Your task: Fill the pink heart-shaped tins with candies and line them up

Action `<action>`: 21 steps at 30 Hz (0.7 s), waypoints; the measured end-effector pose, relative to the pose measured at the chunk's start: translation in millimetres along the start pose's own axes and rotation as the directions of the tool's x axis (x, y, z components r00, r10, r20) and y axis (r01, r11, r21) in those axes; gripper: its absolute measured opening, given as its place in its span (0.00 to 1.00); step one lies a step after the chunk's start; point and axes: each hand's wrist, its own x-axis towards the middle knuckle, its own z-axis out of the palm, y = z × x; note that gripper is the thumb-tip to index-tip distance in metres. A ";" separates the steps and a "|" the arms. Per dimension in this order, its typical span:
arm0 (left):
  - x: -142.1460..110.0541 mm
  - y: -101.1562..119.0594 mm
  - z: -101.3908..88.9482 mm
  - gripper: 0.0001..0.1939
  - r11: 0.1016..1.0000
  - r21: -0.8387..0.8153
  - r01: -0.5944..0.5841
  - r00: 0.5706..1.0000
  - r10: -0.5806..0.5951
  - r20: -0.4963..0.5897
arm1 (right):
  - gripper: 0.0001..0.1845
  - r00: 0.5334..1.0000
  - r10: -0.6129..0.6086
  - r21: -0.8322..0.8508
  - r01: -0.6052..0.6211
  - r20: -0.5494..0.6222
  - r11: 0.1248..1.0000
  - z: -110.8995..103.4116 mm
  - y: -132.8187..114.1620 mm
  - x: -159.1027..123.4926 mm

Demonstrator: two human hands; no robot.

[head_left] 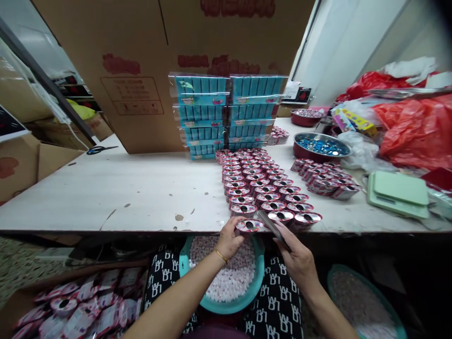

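My left hand [230, 239], with a gold bracelet at the wrist, grips a small red-and-silver packet [250, 225] at the table's front edge. Its oval top has a dark round hole. In my right hand [298, 261] is a flat, narrow grey tool [271, 228]; its exact kind I cannot make out. The tool's tip is beside the held packet. Just beyond both hands, rows of similar packets [265, 189] stand upright on the white table [134, 193]. Below, between my knees, a teal basin [231, 308] holds many small white and pinkish pieces.
Blue boxed packs [203, 101] lean against a large cardboard box [141, 52]. On the right are more packets [323, 178], a bowl [319, 147] of blue pieces and a green scale [399, 193]. Scissors [100, 149] lie back left. Packets [81, 306] fill a box lower left.
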 end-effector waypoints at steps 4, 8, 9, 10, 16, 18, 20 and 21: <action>5.2 -7.7 8.4 0.21 0.972 0.227 0.069 0.979 -0.023 -0.200 | 0.19 0.999 0.043 0.057 -0.044 0.008 0.997 15.9 -1.3 -4.4; 4.0 -16.9 13.9 0.19 0.929 0.322 0.180 0.961 -0.096 -0.259 | 0.19 0.992 -0.038 0.119 0.024 0.117 0.993 42.2 0.2 3.5; 5.2 -18.2 15.7 0.17 0.918 0.346 0.194 0.962 -0.110 -0.250 | 0.19 0.989 -0.066 0.128 0.049 0.132 0.991 48.1 2.1 6.6; 6.8 -18.8 17.3 0.17 0.908 0.365 0.205 0.963 -0.120 -0.242 | 0.19 0.987 -0.081 0.129 0.064 0.135 0.990 52.7 4.3 9.7; -9.2 -13.8 0.7 0.23 0.941 0.263 0.213 0.947 -0.133 -0.293 | 0.19 0.973 -0.091 0.129 0.065 0.210 0.990 47.0 10.4 9.3; -33.8 -20.5 -26.8 0.22 0.952 0.198 0.232 0.910 -0.140 -0.391 | 0.19 0.957 -0.082 0.121 0.050 0.278 0.991 40.7 12.2 -4.3; -69.2 -37.6 -68.1 0.20 0.927 0.177 0.330 0.810 -0.182 -0.557 | 0.19 0.940 -0.047 0.105 0.012 0.338 0.994 39.5 20.3 -23.7; -91.5 -49.6 -93.0 0.19 0.878 0.182 0.442 0.736 -0.238 -0.634 | 0.19 0.931 -0.017 0.100 -0.021 0.364 0.995 42.0 27.3 -34.2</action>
